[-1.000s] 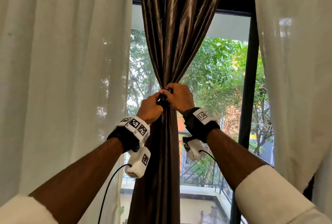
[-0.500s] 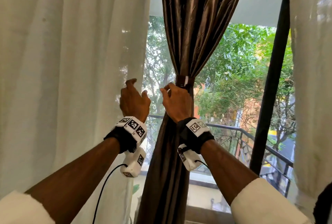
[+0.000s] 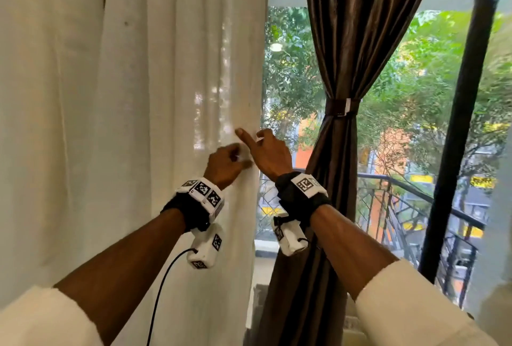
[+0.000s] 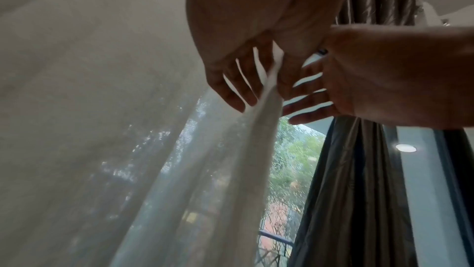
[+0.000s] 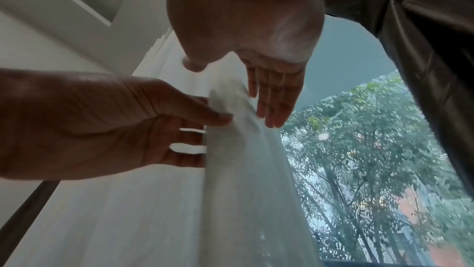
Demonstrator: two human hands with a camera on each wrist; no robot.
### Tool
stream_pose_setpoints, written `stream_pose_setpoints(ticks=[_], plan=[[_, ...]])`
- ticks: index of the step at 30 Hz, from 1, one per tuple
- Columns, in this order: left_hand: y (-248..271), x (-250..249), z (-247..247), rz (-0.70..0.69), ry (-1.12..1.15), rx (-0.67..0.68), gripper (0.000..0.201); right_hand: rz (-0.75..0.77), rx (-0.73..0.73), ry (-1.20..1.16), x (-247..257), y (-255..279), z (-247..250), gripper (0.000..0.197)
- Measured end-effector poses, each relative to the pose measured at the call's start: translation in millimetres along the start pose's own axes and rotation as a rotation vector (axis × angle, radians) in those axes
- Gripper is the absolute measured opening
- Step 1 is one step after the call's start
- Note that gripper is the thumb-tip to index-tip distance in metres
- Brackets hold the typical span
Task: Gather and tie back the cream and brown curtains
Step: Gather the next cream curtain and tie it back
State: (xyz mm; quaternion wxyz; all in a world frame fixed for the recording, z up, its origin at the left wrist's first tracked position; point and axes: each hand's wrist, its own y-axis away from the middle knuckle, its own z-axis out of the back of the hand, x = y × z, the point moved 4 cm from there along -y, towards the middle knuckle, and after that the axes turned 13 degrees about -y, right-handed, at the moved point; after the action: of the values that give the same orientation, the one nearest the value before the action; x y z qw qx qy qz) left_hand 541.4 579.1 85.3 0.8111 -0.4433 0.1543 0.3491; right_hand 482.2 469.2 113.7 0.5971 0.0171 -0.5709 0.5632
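The cream curtain (image 3: 166,96) hangs loose over the left half of the head view. My left hand (image 3: 225,162) pinches its right edge, thumb in front and fingers behind the fabric (image 5: 212,129). My right hand (image 3: 257,140) is just right of it, fingers straight and touching the same edge (image 5: 238,89). The brown curtain (image 3: 346,40) hangs to the right, gathered at mid-height by a brown band (image 3: 339,107) with a white tab. Neither hand touches it. The left wrist view shows the cream fold (image 4: 269,93) between the two hands.
A black window post (image 3: 460,137) stands at the right. Behind the glass are a balcony railing (image 3: 401,193) and trees. A black cable (image 3: 163,284) hangs from my left wrist camera. A pale fabric edge (image 3: 498,304) shows at the far lower right.
Both hands have let go of the tied brown curtain and moved left to the cream curtain's edge. The left hand has taken hold of it. The view has turned left.
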Motion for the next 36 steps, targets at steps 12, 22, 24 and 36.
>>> stream_pose_setpoints(ticks=[12, 22, 24, 36], plan=[[14.1, 31.8, 68.2, 0.298, -0.207, -0.616, 0.088, -0.003, -0.014, 0.058, 12.5, 6.1, -32.0, 0.042], [10.6, 20.7, 39.2, 0.017, -0.011, -0.252, 0.031, -0.017, -0.204, -0.091, 20.7, 8.4, -29.9, 0.031], [13.6, 5.6, 35.2, -0.08, -0.087, -0.23, 0.021, -0.081, -0.146, -0.303, 31.2, 10.9, -40.4, 0.051], [30.4, 62.1, 85.4, 0.428, -0.199, -0.705, 0.092, 0.13, -0.373, -0.033, 27.9, 9.2, -39.8, 0.032]])
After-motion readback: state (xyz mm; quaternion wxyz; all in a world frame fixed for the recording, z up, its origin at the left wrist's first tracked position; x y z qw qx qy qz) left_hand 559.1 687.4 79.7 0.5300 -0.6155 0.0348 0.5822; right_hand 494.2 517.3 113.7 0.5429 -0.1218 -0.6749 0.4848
